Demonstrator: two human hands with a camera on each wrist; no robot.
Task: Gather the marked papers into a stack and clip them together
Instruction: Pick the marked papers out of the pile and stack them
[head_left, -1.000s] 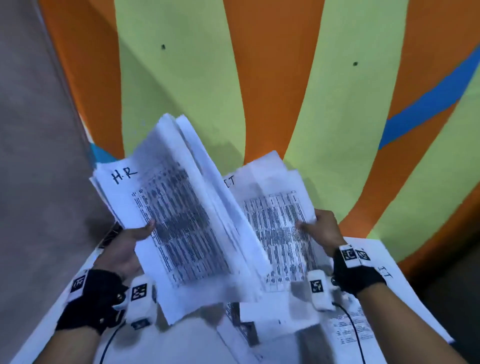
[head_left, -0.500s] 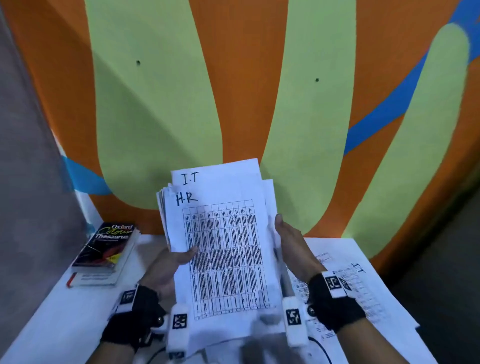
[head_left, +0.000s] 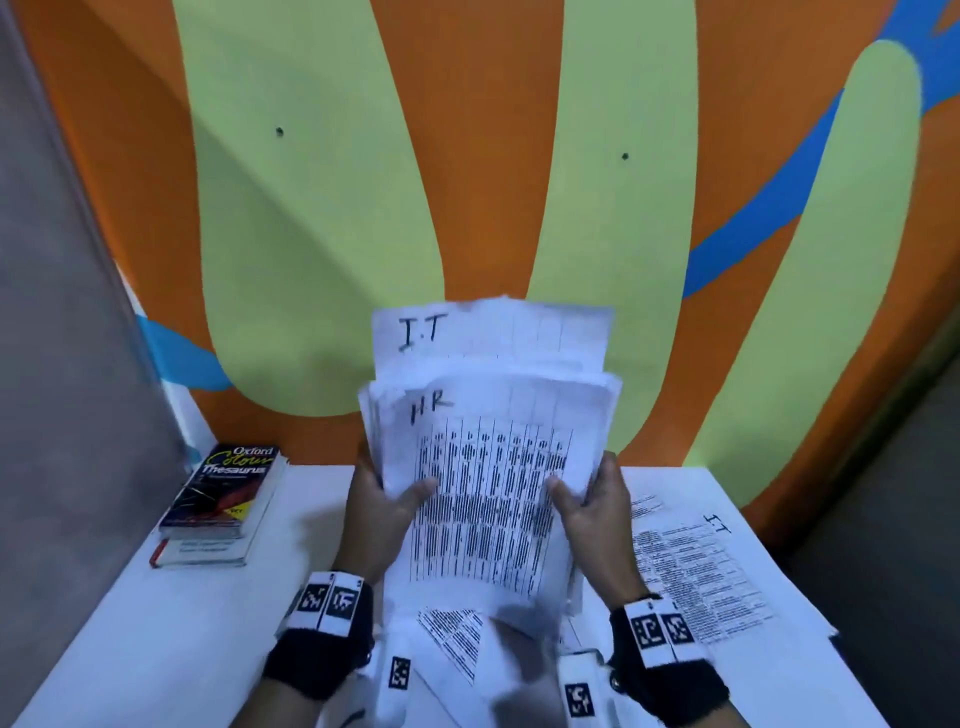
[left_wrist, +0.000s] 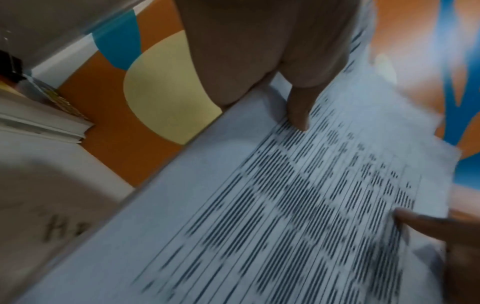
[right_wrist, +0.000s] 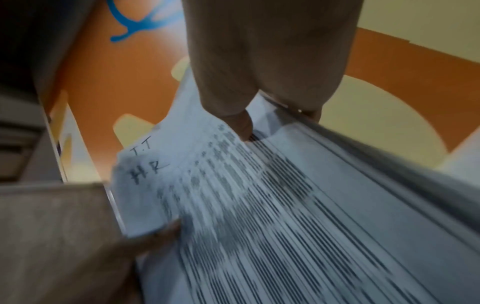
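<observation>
While held above the table (head_left: 156, 639):
stack (head_left: 488, 467): upright, long axis vertical, headings topmost
left hand (head_left: 382, 512): grips stack's left edge
right hand (head_left: 592, 506): grips right edge

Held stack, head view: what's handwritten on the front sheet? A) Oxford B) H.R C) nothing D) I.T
B: the front sheet of the stack held between the left hand and the right hand reads H.R at its top; the I.T sheet sticks up behind it.
</observation>
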